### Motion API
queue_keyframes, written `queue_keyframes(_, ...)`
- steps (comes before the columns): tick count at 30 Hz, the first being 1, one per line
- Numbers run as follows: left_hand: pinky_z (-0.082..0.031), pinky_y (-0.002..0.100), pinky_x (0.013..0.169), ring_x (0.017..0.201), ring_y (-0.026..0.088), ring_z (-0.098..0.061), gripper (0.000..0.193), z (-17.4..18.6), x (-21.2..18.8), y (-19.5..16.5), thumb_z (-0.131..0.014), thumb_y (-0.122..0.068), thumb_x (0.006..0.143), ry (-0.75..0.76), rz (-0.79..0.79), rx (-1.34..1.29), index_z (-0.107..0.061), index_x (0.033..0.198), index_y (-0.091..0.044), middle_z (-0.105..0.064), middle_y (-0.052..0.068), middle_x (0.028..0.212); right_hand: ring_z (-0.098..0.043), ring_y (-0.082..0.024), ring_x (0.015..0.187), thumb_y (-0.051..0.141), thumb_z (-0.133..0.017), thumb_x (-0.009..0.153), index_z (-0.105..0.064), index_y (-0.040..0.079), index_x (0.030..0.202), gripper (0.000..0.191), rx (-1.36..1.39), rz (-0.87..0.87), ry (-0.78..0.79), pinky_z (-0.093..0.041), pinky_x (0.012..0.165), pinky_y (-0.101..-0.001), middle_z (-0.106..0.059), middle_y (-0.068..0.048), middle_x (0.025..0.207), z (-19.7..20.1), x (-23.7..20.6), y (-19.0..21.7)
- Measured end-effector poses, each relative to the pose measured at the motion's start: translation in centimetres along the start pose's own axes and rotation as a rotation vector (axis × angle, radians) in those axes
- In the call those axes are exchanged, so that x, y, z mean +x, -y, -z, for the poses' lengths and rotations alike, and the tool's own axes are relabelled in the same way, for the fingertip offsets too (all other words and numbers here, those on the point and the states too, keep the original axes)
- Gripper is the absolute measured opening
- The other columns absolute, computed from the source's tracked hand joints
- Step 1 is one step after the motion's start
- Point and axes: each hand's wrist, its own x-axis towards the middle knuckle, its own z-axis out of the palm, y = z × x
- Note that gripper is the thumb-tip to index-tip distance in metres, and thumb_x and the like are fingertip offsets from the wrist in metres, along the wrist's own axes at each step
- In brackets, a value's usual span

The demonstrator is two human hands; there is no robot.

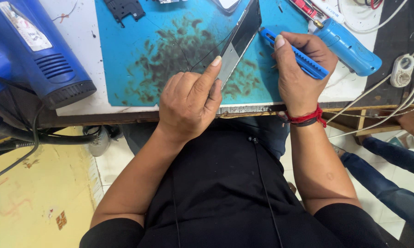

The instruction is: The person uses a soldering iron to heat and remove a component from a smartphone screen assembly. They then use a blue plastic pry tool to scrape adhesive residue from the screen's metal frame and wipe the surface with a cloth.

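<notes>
Two hands are on the job at the near edge of the bench (78, 110). My left hand (188, 103) is half curled, thumb and forefinger pinching the near end of the phone screen panel (241, 39), which lies on the stained blue mat (138, 55). The panel's long axis runs slantwise from my left fingers up and away to the right, with its far, dark end well beyond them. My right hand (301, 69) is closed round a blue plastic pry tool (296, 57), whose tip comes in just beside the panel's right edge; whether it touches I cannot tell. So the right hand is the nearer to that edge. A blue heat gun (37, 50) sits well off to my left
</notes>
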Motion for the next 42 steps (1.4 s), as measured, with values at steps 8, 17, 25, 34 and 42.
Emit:
queue_keyframes(8,-0.049,0.036,0.076,0.08,0.021,-0.056,0.054,0.01,-0.13,-0.11,-0.079,-0.005,0.099,-0.003,0.002,-0.008,-0.055,0.148,-0.006,-0.055,0.003,0.093,-0.068,-0.009,0.078,0.007,-0.074,0.106,-0.071,-0.005,0.109,0.013,0.055,-0.012,-0.029,-0.055,0.072,-0.0225,-0.072,-0.006,0.09,-0.17,-0.13,0.36)
queue_keyframes(17,-0.049,0.037,0.075,0.08,0.022,-0.055,0.054,0.02,-0.06,-0.13,-0.08,-0.005,0.098,-0.011,-0.005,0.013,-0.056,0.147,-0.007,-0.054,0.004,0.092,-0.067,-0.009,0.081,0.007,-0.073,0.109,-0.07,-0.006,0.111,0.013,0.009,0.011,-0.009,-0.054,0.077,-0.0228,-0.072,-0.007,0.092,-0.16,-0.22,0.24)
queue_keyframes(25,-0.049,0.037,0.075,0.079,0.022,-0.056,0.055,0.17,0.11,-0.12,-0.08,-0.005,0.098,-0.01,-0.012,0.001,-0.055,0.147,-0.007,-0.054,0.003,0.091,-0.066,-0.009,0.08,0.007,-0.074,0.108,-0.07,-0.006,0.109,0.013,0.014,0.009,-0.014,-0.054,0.076,-0.0223,-0.072,-0.006,0.091,-0.25,-0.11,0.44)
queue_keyframes(34,-0.049,0.037,0.074,0.078,0.022,-0.056,0.054,0.28,0.3,0.0,-0.08,-0.005,0.097,-0.022,-0.012,-0.009,-0.056,0.146,-0.006,-0.055,0.003,0.091,-0.066,-0.008,0.078,0.007,-0.074,0.107,-0.071,-0.006,0.107,0.013,-0.024,-0.003,-0.023,-0.053,0.074,-0.0215,-0.072,-0.006,0.09,-0.45,-0.06,0.77)
queue_keyframes(42,-0.048,0.037,0.073,0.077,0.022,-0.056,0.054,0.27,0.37,0.0,-0.08,-0.006,0.097,-0.028,-0.012,-0.005,-0.057,0.145,-0.007,-0.054,0.003,0.09,-0.061,-0.005,0.081,0.007,-0.076,0.105,-0.073,-0.004,0.107,0.012,-0.094,0.018,-0.029,-0.05,0.075,-0.0206,-0.071,-0.003,0.092,-0.41,-0.35,0.78)
